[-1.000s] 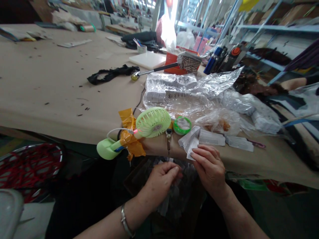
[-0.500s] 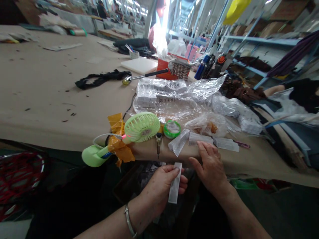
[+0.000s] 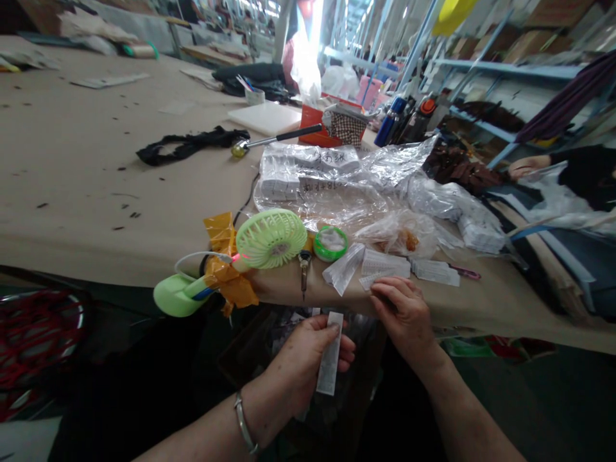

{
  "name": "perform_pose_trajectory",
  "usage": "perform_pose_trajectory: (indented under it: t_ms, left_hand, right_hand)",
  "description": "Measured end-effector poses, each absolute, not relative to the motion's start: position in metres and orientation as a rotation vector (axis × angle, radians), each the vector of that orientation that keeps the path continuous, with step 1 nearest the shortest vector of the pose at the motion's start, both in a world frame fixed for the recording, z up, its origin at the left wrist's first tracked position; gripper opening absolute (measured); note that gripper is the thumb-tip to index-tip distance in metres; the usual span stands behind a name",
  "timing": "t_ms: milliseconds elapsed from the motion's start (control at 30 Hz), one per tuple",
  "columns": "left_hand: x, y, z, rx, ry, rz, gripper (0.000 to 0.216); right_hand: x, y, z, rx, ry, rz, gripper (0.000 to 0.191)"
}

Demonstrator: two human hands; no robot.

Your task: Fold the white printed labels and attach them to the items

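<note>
Left grip (image 3: 308, 356), lower centre of frame, closed around a white paper strip (image 3: 329, 369): narrow, flat, long axis nearly upright, top end leaning toward the table (image 3: 72, 192) edge. Right grip (image 3: 403, 316) just right of it, nearer the label stack (image 3: 385, 264), fingertips curled onto its lowest slips; pinching or only pressing, impossible to tell. Further up-left, green fan (image 3: 271, 238).

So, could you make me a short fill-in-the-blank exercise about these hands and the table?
1. The left hand holds one white label and wears a metal ___ on its wrist.
2. The small fan at the edge of the table is ___ in colour.
3. The right hand touches a pile of labels lying to the ___ of the fan.
Missing words: bracelet; green; right.
</note>
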State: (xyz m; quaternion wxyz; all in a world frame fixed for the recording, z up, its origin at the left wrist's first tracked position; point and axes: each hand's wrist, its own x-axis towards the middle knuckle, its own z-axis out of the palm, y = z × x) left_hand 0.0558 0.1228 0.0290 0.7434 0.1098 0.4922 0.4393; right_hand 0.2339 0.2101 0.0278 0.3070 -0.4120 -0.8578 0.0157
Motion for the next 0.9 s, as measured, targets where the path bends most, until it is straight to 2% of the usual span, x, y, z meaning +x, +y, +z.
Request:
perform_pose_trajectory:
  t_ms: [100, 467, 633, 900]
  left_hand:
    - [0.057, 0.121, 0.027, 0.228, 1.083, 0.944, 0.009]
    - [0.057, 0.114, 0.020, 0.231, 1.062, 0.928, 0.014]
    - [0.056, 0.114, 0.021, 0.231, 1.060, 0.936, 0.008]
    - [0.058, 0.112, 0.013, 0.237, 1.022, 0.926, 0.015]
  right_hand:
    - [0.230, 0.212, 0.037, -1.165, -2.376, 0.006, 0.032]
    - [0.230, 0.220, 0.047, -1.122, -2.434, 0.054, 0.019]
    - [0.229, 0.221, 0.047, -1.059, -2.469, -0.115, 0.017]
    - [0.225, 0.222, 0.047, -1.029, -2.516, -0.256, 0.020]
